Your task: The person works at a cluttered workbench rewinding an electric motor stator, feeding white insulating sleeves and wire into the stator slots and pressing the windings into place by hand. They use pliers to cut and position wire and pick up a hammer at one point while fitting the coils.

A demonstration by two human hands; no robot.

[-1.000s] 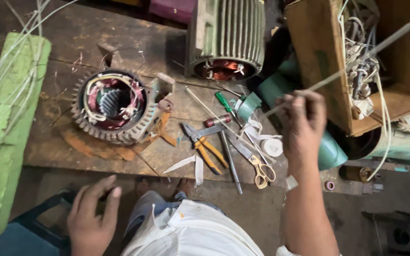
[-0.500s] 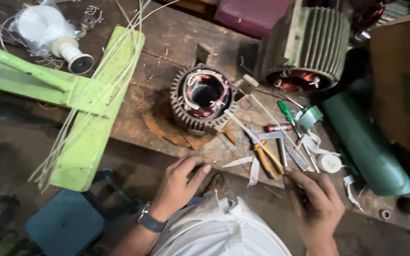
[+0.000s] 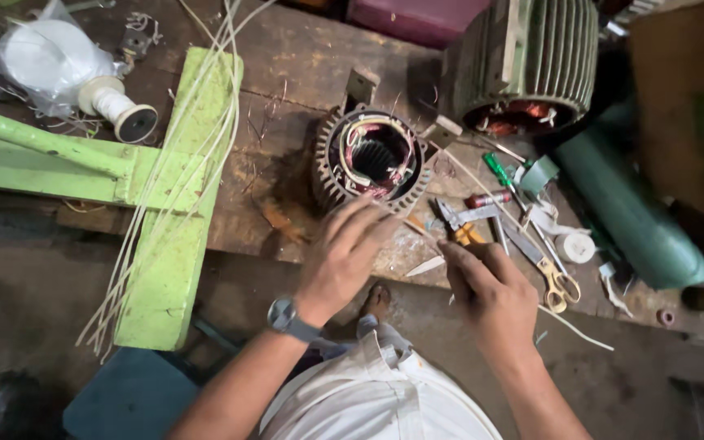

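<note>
My left hand [image 3: 344,257], with a wristwatch on its wrist, reaches forward with fingers spread. Its fingertips touch the near rim of a small finned motor stator [image 3: 372,159] with copper windings and coloured leads, which stands on the worn wooden bench [image 3: 287,65]. My right hand [image 3: 490,293] is closed around a thin white strip [image 3: 588,336] that runs diagonally through the fist. One end of the strip points toward the stator and the other trails past the bench edge.
Orange-handled pliers [image 3: 468,234], scissors [image 3: 560,281], a green screwdriver [image 3: 497,169] and a tape roll [image 3: 576,247] lie right of the stator. Behind them are a larger finned motor [image 3: 531,61] and a green cylinder [image 3: 629,212]. At left are a green frame [image 3: 165,244], long white strips [image 3: 136,244] and a white spool [image 3: 116,110].
The view has swung left and closer. My right hand came down from the box at right with the strip to the bench edge. My left hand rose from my lap to the stator.
</note>
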